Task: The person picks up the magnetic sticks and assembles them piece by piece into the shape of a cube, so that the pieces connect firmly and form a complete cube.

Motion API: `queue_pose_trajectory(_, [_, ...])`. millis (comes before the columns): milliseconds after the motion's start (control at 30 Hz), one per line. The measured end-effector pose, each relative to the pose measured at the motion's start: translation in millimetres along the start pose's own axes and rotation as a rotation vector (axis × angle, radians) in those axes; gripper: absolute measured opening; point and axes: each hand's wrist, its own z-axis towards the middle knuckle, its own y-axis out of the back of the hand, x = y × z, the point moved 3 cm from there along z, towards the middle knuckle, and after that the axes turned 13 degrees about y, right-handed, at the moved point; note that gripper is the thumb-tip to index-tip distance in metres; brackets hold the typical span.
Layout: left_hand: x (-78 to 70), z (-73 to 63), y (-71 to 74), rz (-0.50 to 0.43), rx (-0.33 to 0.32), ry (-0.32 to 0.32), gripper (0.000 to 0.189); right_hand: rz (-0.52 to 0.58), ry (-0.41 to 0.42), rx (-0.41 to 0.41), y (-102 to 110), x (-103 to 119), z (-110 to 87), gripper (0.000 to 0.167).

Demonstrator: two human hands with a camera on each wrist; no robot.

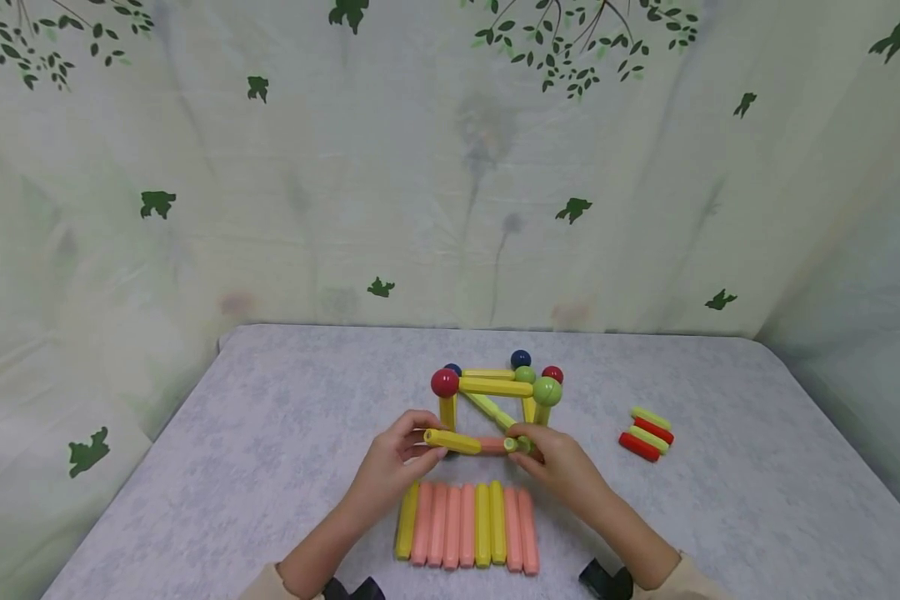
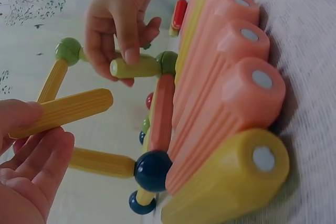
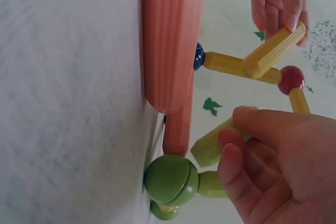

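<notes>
Between thumb and fingers, my left hand [image 1: 397,454] pinches a yellow rod [image 1: 452,442], its far end sticking out to the right. My right hand [image 1: 558,458] pinches a short light green rod [image 3: 210,148] just above a green ball [image 3: 170,179]. Both hands are at the near side of a frame of rods and balls. On its upper part, a yellow bar [image 1: 495,387] joins a red ball [image 1: 445,383] to a light green ball [image 1: 547,391]. Low at the front, a pink rod [image 2: 161,114] runs from a dark blue ball [image 2: 153,170] to the green ball.
In front of the frame lies a row of pink rods [image 1: 453,527] and yellow rods [image 1: 482,525], side by side. To the right, red rods [image 1: 639,447] and light green rods [image 1: 650,417] form a small group. A patterned curtain [image 1: 420,167] hangs behind the grey table [image 1: 307,375].
</notes>
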Motion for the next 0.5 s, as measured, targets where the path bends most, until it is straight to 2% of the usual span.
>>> queue_pose_trajectory(100, [10.3, 7.2, -6.3, 0.001, 0.016, -0.038, 0.028, -0.063, -0.002, 0.009, -0.6, 1.2, 1.0, 0.025])
queue_pose_trajectory(200, [14.5, 11.8, -13.0, -0.006, 0.028, -0.05, 0.028, -0.087, -0.001, 0.014, -0.8, 2.1, 1.6, 0.023])
queue_pose_trajectory(333, [16.3, 15.3, -21.0, -0.027, 0.047, -0.055, 0.028, -0.024, -0.003, 0.015, -1.2, 2.3, 1.4, 0.027])
queue_pose_trajectory(500, [14.2, 17.3, -28.5, -0.037, 0.053, -0.05, 0.028, 0.14, -0.008, 0.012, -3.7, 0.2, 0.3, 0.033])
